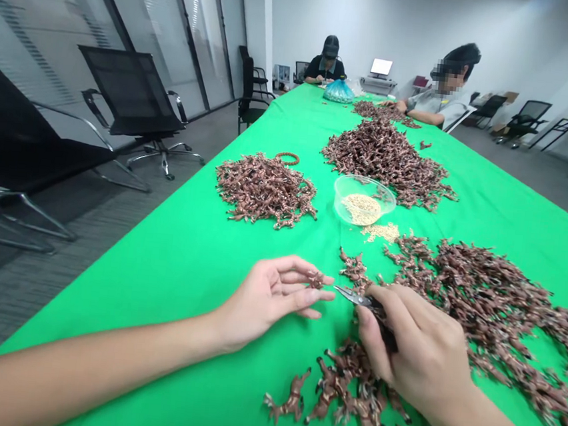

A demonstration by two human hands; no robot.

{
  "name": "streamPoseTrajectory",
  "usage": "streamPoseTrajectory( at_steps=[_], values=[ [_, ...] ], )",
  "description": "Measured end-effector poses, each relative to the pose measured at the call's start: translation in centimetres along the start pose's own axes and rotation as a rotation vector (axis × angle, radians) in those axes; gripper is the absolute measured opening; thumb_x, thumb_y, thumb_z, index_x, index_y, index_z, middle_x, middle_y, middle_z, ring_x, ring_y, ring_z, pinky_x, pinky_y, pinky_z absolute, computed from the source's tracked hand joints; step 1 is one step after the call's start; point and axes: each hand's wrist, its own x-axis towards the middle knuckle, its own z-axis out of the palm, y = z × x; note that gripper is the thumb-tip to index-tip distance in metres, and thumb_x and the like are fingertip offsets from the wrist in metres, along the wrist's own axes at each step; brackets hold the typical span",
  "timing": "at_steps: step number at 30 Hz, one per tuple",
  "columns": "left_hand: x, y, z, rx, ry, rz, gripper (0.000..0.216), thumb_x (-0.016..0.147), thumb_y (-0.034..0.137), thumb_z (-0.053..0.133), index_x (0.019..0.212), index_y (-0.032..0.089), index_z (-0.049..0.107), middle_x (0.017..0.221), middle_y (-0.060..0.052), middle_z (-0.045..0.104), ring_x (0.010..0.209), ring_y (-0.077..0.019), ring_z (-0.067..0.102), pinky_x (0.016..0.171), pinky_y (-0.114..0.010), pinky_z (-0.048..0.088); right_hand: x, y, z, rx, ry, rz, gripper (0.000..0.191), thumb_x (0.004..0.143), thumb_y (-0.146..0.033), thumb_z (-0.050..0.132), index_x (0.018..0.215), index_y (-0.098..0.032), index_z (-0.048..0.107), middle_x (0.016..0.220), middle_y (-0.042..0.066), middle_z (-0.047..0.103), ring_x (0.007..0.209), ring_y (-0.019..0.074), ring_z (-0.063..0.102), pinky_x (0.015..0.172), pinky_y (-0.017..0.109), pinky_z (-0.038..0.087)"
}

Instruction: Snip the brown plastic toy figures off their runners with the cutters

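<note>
My left hand (268, 298) hovers palm-up over the green table (184, 257), fingers loosely curled, pinching a small brown figurine piece (315, 280) between thumb and fingertips. My right hand (416, 349) is closed round small pliers (353, 296), whose metal tips point left toward that piece, a short gap away. Brown horse-shaped figurines (342, 389) lie below my right hand, and a long heap of them (496, 307) spreads to its right.
Two more figurine heaps (263, 189) (387, 157) lie farther up the table. A clear bowl of pale beads (364, 200) with spilled beads (381, 232) sits between them. Two people sit at the far end. Black chairs (134, 101) stand left.
</note>
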Motion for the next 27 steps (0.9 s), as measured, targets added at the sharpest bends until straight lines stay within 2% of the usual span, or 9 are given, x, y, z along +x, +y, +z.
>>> streamPoseTrajectory(
  at_steps=[4,11,17,21,24,27],
  values=[
    [0.0,-0.1,-0.1,0.019,-0.018,0.040,0.024,0.086,0.020,0.071,0.105,0.010,0.060,0.124,-0.019,0.067,0.116,-0.0274,0.065,0.084,-0.032,0.060,-0.1,0.5,0.0,0.074,-0.008,0.064,0.015,0.094,-0.023,0.055,0.101,-0.011,0.061,0.085,0.010,0.064,0.073,0.0177,0.060,0.060,0.030,0.041],
    [-0.1,-0.4,-0.3,0.107,-0.010,0.108,0.023,0.084,0.022,0.073,0.103,0.011,0.066,0.124,-0.016,0.067,0.114,-0.0253,0.066,0.088,-0.034,0.058,0.0,1.1,0.3,0.247,-0.042,0.195,0.016,0.096,-0.026,0.051,0.096,-0.014,0.062,0.078,0.004,0.062,0.070,0.0145,0.058,0.065,0.028,0.042],
    [0.0,-0.1,-0.8,0.416,0.022,0.276,0.016,0.085,0.027,0.072,0.097,0.016,0.072,0.120,-0.011,0.070,0.108,-0.0229,0.067,0.098,-0.040,0.052,0.6,1.9,0.3,0.391,-0.061,0.301,0.023,0.097,-0.029,0.048,0.083,-0.017,0.061,0.068,-0.001,0.059,0.059,0.0106,0.055,0.060,0.025,0.038],
    [1.9,2.8,-2.6,0.695,0.181,0.537,0.012,0.086,0.028,0.071,0.094,0.019,0.074,0.118,-0.008,0.071,0.116,-0.0232,0.063,0.107,-0.043,0.044,0.8,2.2,0.3,0.409,-0.069,0.295,0.026,0.098,-0.031,0.046,0.080,-0.017,0.059,0.066,-0.001,0.058,0.059,0.0113,0.053,0.060,0.026,0.036],
    [5.2,6.2,-5.1,0.903,0.323,0.763,0.014,0.086,0.029,0.070,0.094,0.019,0.075,0.120,-0.008,0.070,0.115,-0.0242,0.062,0.105,-0.044,0.045,0.8,2.1,0.3,0.413,-0.103,0.287,0.028,0.098,-0.033,0.044,0.081,-0.017,0.059,0.068,0.000,0.058,0.060,0.0128,0.052,0.060,0.027,0.035],
    [9.0,9.4,-8.2,1.088,0.455,0.791,0.022,0.083,0.034,0.072,0.098,0.018,0.075,0.122,-0.009,0.068,0.115,-0.0252,0.062,0.105,-0.044,0.044,0.7,2.1,0.5,0.417,-0.132,0.275,0.029,0.098,-0.035,0.043,0.083,-0.017,0.061,0.070,0.002,0.059,0.062,0.0140,0.052,0.062,0.028,0.035]
  ],
)
